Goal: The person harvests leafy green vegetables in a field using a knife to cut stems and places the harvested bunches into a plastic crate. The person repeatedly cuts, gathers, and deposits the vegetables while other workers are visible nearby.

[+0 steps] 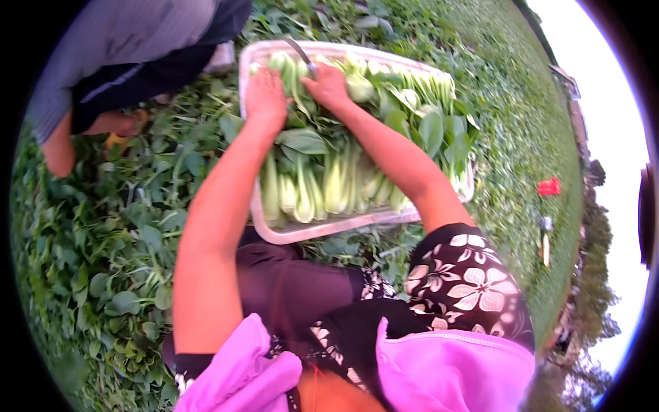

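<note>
A pale plastic crate [304, 235] holds rows of bok choy [304, 201], with pale stem bases along its near and far sides and leaves towards the middle. At the crate's far left end, my left hand [265, 95] lies over the bok choy with its fingers stretched out and the thumb apart. Just to its right, my right hand [327, 85] is closed around the handle of a small curved knife [297, 51]. The blade points up and left over the far rim. My fingers hide most of the handle.
Cut leafy greens [128, 257] cover the ground around the crate. At the upper left another person [139, 46] bends close by, with a foot [116, 126] among the leaves. A red object [549, 186] stands farther off on the right, in the field.
</note>
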Available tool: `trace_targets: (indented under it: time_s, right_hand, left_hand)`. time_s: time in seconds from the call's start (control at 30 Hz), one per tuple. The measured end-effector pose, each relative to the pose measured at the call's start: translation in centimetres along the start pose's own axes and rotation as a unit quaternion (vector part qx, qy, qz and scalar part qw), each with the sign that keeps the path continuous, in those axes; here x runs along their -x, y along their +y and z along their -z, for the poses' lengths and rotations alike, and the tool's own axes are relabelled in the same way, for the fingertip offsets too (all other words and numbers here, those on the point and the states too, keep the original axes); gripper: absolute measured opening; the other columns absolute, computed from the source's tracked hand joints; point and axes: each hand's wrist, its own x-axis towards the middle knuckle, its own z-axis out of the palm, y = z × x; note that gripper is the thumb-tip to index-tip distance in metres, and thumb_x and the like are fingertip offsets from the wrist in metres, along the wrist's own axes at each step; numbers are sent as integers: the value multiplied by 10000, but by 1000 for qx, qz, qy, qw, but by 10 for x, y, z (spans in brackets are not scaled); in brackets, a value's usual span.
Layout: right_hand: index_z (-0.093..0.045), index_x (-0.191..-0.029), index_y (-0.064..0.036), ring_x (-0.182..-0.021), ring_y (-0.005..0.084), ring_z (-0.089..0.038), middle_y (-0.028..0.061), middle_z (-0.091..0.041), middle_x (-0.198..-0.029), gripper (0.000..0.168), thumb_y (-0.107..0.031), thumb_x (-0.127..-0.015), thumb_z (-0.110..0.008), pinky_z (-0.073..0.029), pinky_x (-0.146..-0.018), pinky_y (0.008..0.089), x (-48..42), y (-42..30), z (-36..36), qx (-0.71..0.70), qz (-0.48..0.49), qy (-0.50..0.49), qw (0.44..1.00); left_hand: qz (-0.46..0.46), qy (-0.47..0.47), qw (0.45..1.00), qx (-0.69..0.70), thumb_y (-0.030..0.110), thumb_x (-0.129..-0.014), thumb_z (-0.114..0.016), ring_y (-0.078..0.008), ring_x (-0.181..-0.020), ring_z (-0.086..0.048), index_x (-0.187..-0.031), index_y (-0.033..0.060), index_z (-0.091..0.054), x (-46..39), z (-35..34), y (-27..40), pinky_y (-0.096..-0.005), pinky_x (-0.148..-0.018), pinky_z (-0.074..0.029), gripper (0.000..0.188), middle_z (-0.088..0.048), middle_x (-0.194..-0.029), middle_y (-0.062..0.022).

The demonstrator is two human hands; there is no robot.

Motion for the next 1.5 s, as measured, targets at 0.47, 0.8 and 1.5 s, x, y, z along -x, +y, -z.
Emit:
trace_targets:
  time_s: [0.47,0.8,1.5]
  right_hand:
    - [-644,-849,-46,-766,341,-626,183,-641,-796,346,-372,-732,-640,-482,-719,437,-31,10,-8,34,-12,-85,996]
    - [-627,-878,-33,-478,77,-484,-1,-549,-597,263,-291,-829,-646,-385,-446,241,34,-134,138,-228,-5,-183,956]
    - [-548,-689,-21,-404,136,-484,53,-524,-506,163,-168,-759,-532,-398,-408,294,151,-193,39,-15,-32,-413,910]
  left_hand:
    - [-30,66,944,322,314,-893,-466,-358,-1064,-512,-991,-33,-603,-11,24,-24,-435,-902,-402,386,-555,-1096,-224]
    - [19,112,859,499,235,-932,-440,-142,-999,-557,-1157,-20,-577,213,79,-236,-278,-907,-399,366,-640,-1080,-87]
    - [161,-146,745,631,422,-827,-611,-135,-683,-591,-859,26,-665,355,-109,-176,-286,-612,-471,401,-637,-757,-51]
